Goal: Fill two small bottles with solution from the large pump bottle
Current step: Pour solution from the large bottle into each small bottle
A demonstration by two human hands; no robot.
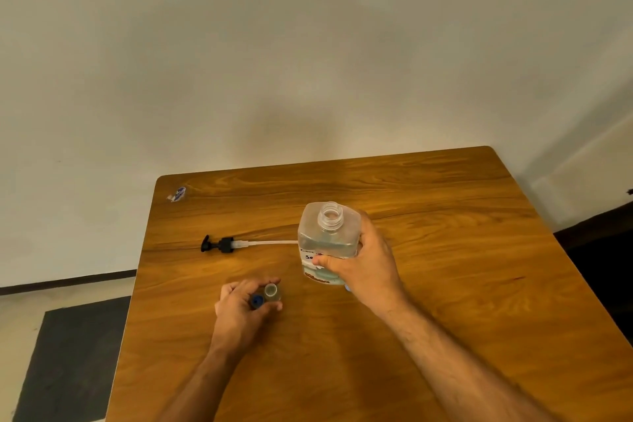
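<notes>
The large clear bottle (323, 236) stands mid-table with its pump off and its neck open; liquid fills it part way. My right hand (363, 260) grips its right side over a white label. The black pump head with its white tube (236, 244) lies flat to the bottle's left. Nearer me, my left hand (239, 305) wraps around two small bottles held together: one uncapped with an open mouth (271, 292), the other with a blue cap (257, 300).
The wooden table (445, 267) ends at a pale wall behind. A small blue-and-white wrapper (178, 194) lies at the far left corner. A dark mat (75, 360) covers the floor on the left.
</notes>
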